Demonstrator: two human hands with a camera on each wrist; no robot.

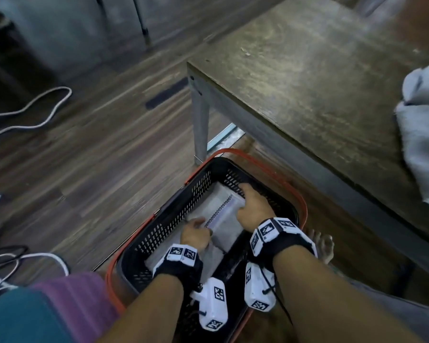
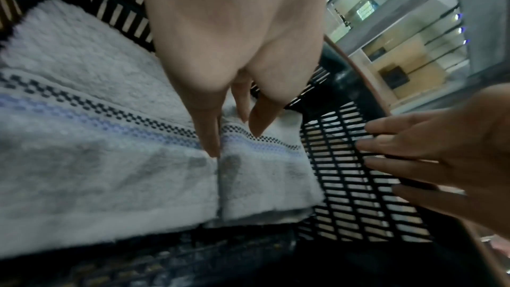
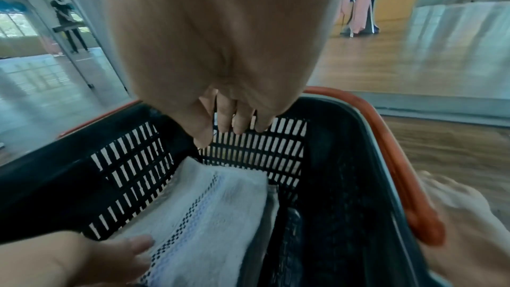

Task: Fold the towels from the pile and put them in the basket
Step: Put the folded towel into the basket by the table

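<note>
A black slotted basket point(image 1: 164, 233) with orange handles stands on the floor beside the table leg. Inside it lies a folded white towel point(image 1: 221, 211) with a dark checkered and blue stripe. My left hand point(image 1: 196, 231) rests on the towel's near end, and in the left wrist view its straight fingers point(image 2: 209, 134) press on the stripe of the towel point(image 2: 110, 160). My right hand point(image 1: 252, 204) is at the towel's far end with straight fingers point(image 3: 237, 121) near the basket wall point(image 3: 132, 171), just above the towel point(image 3: 215, 215). More pale towels point(image 1: 421, 134) lie piled at the table's right edge.
The brown table point(image 1: 307, 82) overhangs the basket's right side, and its grey leg point(image 1: 200, 120) stands just beyond the basket. White cables point(image 1: 35, 107) trail over the wooden floor at the left. A bare foot point(image 1: 322, 246) is right of the basket.
</note>
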